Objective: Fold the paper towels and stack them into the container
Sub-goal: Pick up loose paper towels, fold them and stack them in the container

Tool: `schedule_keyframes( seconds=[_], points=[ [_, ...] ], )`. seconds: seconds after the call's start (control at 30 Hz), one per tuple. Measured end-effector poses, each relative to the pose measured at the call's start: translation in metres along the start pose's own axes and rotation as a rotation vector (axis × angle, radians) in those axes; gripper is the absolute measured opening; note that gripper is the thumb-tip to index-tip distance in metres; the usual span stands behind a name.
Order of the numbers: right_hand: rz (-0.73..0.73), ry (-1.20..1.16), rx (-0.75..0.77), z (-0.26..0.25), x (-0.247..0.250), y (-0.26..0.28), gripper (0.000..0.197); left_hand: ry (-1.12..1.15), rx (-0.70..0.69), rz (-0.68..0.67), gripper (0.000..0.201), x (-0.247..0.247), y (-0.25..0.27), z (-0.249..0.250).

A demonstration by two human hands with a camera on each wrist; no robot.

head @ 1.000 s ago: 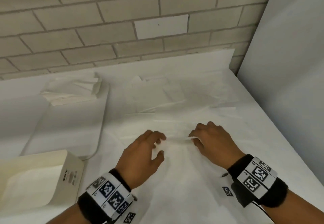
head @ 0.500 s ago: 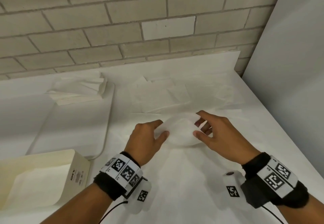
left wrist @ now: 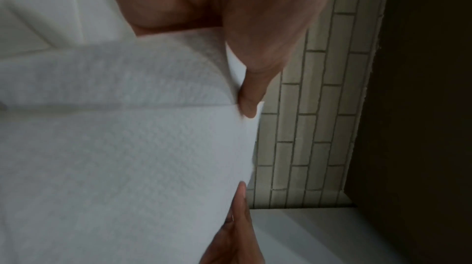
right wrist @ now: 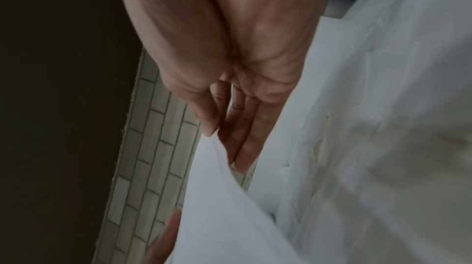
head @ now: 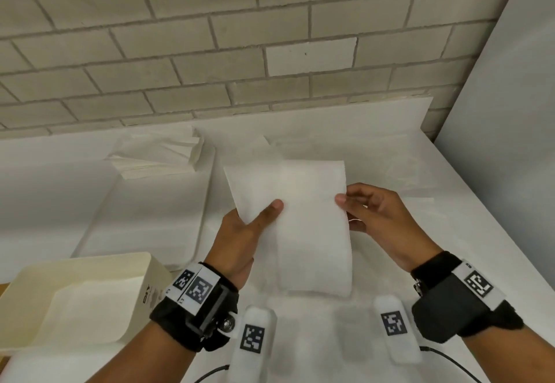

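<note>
Above the worktop (head: pixel 390 262), both hands, left hand (head: pixel 240 238) and right hand (head: pixel 381 220), pinch the side edges of a white folded paper towel (head: pixel 303 220); I think its corners should meet evenly before it goes into the cream rectangular container (head: pixel 36 286) at the near left corner.

Paper towel (head: pixel 300 217) now off table, folded.

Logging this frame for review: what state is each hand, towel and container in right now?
Left hand: pinches the held paper towel's left edge.
Right hand: pinches its right edge.
Held paper towel: lifted off the table, bent over on itself.
Folded towels: stacked at the tray's far end.
Container: open, upright.
Loose towels: flat, unfolded.
</note>
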State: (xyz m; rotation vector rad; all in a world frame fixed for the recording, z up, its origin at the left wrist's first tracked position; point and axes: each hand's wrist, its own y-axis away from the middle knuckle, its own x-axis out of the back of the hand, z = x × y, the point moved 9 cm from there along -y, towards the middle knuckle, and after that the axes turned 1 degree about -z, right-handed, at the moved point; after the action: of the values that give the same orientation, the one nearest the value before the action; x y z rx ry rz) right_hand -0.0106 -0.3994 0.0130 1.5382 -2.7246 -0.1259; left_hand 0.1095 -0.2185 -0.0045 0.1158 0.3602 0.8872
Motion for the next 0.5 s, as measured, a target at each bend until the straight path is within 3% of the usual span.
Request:
schedule_keyframes(
  seconds=[0.2,0.5],
  points=[
    [0.027,0.058,-0.061,0.017,-0.001,-0.001,0.017,0.041,0.103,-0.021,0.039,-0.002,0.01,-0.027],
    [0.154,0.033,-0.077,0.027,0.016,0.007,0.012,0.044,0.079,0.091,0.025,0.012,0.012,-0.033]
  ],
)
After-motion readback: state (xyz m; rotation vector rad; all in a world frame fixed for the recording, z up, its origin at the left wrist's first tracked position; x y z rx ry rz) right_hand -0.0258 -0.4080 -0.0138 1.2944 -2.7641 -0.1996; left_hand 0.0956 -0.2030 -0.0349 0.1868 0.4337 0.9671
